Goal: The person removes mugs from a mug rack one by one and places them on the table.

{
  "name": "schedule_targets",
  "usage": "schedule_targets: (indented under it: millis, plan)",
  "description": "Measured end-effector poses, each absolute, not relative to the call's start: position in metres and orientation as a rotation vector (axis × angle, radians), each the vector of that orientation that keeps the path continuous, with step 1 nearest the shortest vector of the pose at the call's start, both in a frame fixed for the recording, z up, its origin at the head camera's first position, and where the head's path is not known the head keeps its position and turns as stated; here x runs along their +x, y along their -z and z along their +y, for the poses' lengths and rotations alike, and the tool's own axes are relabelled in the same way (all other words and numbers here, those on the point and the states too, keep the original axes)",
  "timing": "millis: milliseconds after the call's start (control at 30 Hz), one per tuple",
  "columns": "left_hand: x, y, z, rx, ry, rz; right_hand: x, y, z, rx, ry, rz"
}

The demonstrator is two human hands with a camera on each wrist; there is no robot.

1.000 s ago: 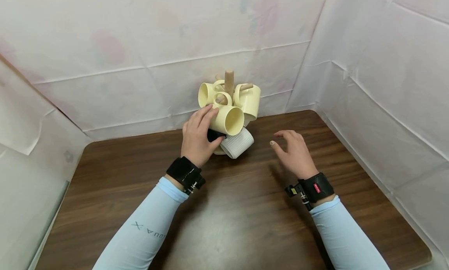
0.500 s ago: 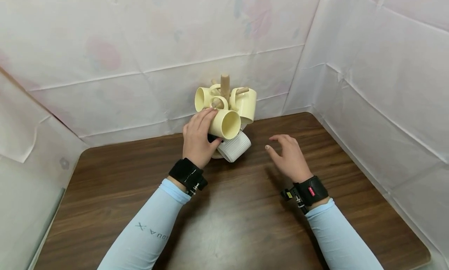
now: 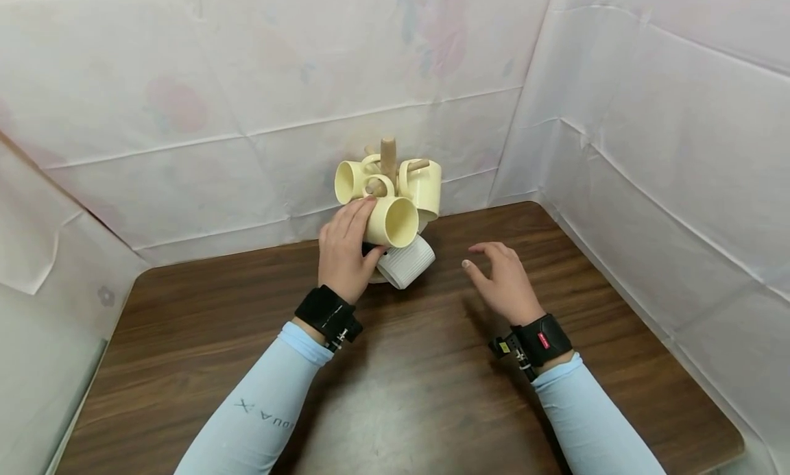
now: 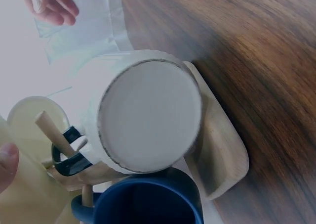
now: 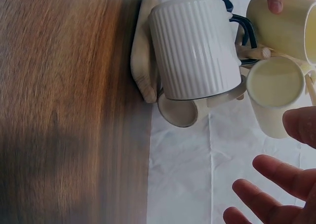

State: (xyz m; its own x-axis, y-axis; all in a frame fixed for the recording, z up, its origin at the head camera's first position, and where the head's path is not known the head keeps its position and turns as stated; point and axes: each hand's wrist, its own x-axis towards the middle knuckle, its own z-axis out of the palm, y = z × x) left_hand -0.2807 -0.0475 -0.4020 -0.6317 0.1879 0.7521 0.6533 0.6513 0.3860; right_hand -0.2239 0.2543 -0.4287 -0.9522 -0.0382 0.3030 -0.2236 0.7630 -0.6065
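Note:
A wooden mug tree (image 3: pixel 388 156) stands near the back wall with mugs on its pegs. My left hand (image 3: pixel 345 249) grips the front pale yellow mug (image 3: pixel 378 221), fingers over its side and thumb low near its rim; the mug's handle is looped around an upper peg. Below it hangs a tilted white ribbed mug (image 3: pixel 409 262) with a dark handle (image 5: pixel 249 36). To the right of the tree, my right hand (image 3: pixel 506 283) hovers above the table, fingers loosely bent and apart, holding nothing.
Two more yellow mugs hang at the right (image 3: pixel 427 190) and back left (image 3: pixel 353 180). A dark blue mug (image 4: pixel 148 199) and a greyish mug (image 5: pixel 178 111) hang lower. The brown wood table (image 3: pixel 395 393) meets white sheeted walls (image 3: pixel 666 173).
The head view has shifted a little, so the scene sits slightly lower and further left. The left hand keeps its grip on the yellow mug; the right hand stays beside the tree.

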Motion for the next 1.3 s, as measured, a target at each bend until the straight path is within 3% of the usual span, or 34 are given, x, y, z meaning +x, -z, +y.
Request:
schedule_targets:
  millis: [800,1300]
  plan:
    - [-0.260,0.384,-0.061,-0.624,0.993,-2.160,-0.235,0.419,0.250,0.291,-1.005,-2.627]
    - [-0.238,0.384,-0.086,-0.743,1.282,-2.180,-0.243,0.390,0.214,0.605,-1.331,-2.457]
